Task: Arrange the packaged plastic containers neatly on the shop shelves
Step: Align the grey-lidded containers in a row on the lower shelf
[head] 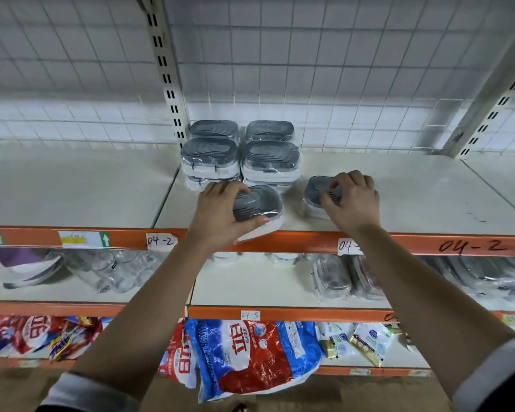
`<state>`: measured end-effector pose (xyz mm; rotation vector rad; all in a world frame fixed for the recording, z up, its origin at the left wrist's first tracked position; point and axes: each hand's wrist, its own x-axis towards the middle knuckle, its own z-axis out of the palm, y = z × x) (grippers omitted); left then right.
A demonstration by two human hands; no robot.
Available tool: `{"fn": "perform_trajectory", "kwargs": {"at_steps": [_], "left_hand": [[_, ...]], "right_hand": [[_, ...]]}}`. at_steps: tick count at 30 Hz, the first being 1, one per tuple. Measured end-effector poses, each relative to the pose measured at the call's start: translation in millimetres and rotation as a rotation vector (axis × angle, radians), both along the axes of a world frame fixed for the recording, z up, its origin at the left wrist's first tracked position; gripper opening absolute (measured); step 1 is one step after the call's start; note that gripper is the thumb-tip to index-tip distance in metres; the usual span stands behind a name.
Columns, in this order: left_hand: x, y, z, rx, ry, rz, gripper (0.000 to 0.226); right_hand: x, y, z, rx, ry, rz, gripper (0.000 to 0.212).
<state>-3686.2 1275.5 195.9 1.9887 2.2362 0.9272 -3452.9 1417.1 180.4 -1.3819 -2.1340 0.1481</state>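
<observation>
Several wrapped plastic containers with grey lids (269,151) stand stacked in two columns at the back of the upper cream shelf (414,197). My left hand (217,212) grips one grey-lidded container (259,203) tilted over the shelf's orange front edge. My right hand (353,200) holds another grey-lidded container (317,188) that sits on the shelf to the right of the stacks, fingers curled over its lid.
A slotted metal upright (168,75) rises behind the stacks, with a wire grid back panel. The shelf below holds clear glassware (110,272) and wrapped containers (333,278). Detergent bags (250,355) hang off the lowest shelf. Orange shelf edges carry handwritten labels.
</observation>
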Motion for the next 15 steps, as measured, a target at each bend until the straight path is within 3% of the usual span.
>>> {"fn": "perform_trajectory", "kwargs": {"at_steps": [4, 8, 15], "left_hand": [[-1, 3, 20, 0.145, 0.041, -0.127, 0.067], [-10, 33, 45, 0.245, 0.046, -0.139, 0.074], [-35, 130, 71, 0.161, 0.073, -0.109, 0.075]], "right_hand": [[3, 4, -6, 0.046, 0.026, 0.006, 0.051], [3, 2, -8, 0.068, 0.033, -0.001, 0.056], [4, 6, -8, 0.006, -0.034, 0.018, 0.075]]}}
